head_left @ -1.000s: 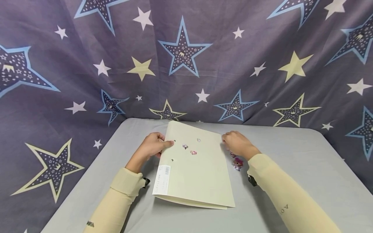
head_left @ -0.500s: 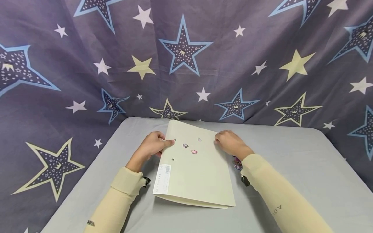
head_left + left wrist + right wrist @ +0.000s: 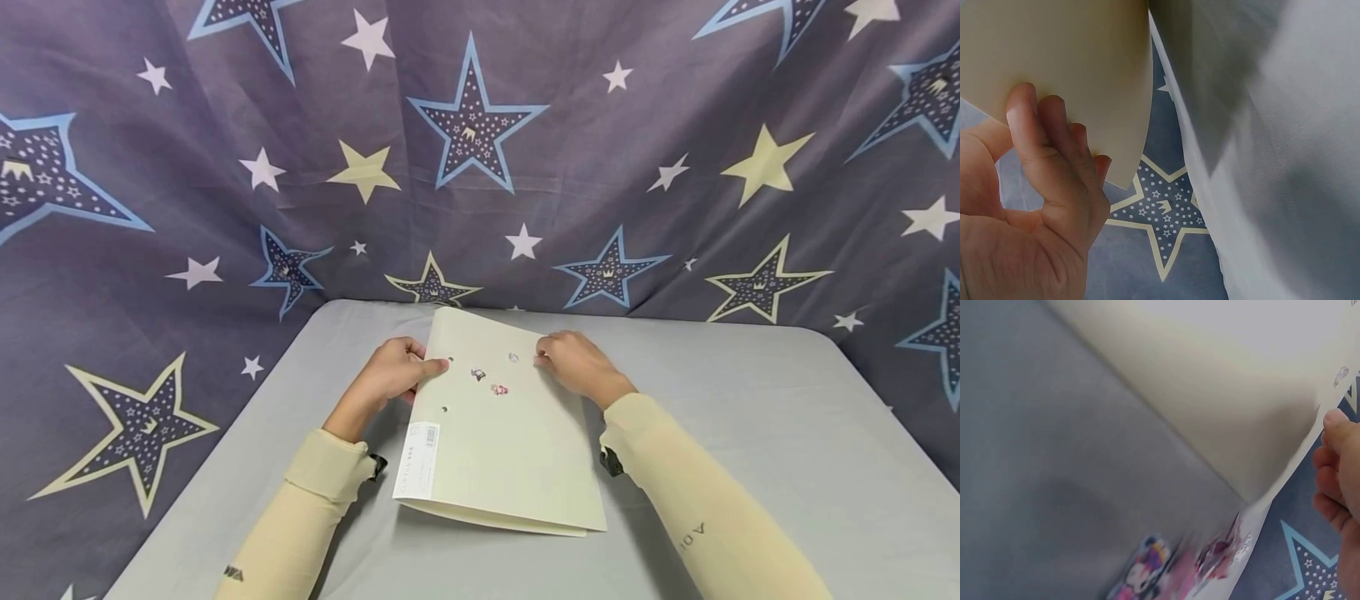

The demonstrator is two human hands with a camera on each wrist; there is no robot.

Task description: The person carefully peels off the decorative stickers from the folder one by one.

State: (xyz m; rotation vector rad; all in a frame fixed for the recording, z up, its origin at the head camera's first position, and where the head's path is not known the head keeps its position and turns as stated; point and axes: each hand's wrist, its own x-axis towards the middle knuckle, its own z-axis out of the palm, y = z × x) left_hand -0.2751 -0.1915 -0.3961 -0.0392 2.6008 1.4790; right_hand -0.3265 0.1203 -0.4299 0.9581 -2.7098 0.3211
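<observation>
A cream file folder (image 3: 517, 450) lies slanted on the table, its left side raised. My left hand (image 3: 390, 371) grips its left edge, thumb on top; in the left wrist view the fingers (image 3: 1054, 150) curl behind the cover. Several small cartoon stickers, including a pink one (image 3: 499, 390) and a dark one (image 3: 477, 375), are on the front. Above the folder's upper right, my right hand (image 3: 577, 364) has bent fingers close beside a pale sticker (image 3: 513, 357). Whatever its fingertips may pinch is hidden.
Loose cartoon stickers (image 3: 1144, 569) lie by the folder's right side, blurred in the right wrist view and hidden in the head view. A white label (image 3: 417, 461) is at the folder's lower left. Grey cloth (image 3: 750, 433) covers the table; a starry curtain (image 3: 570, 108) stands behind.
My right hand has moved left from beside the folder's right edge onto its upper right part. The sleeve has come over the loose stickers. The left hand holds still.
</observation>
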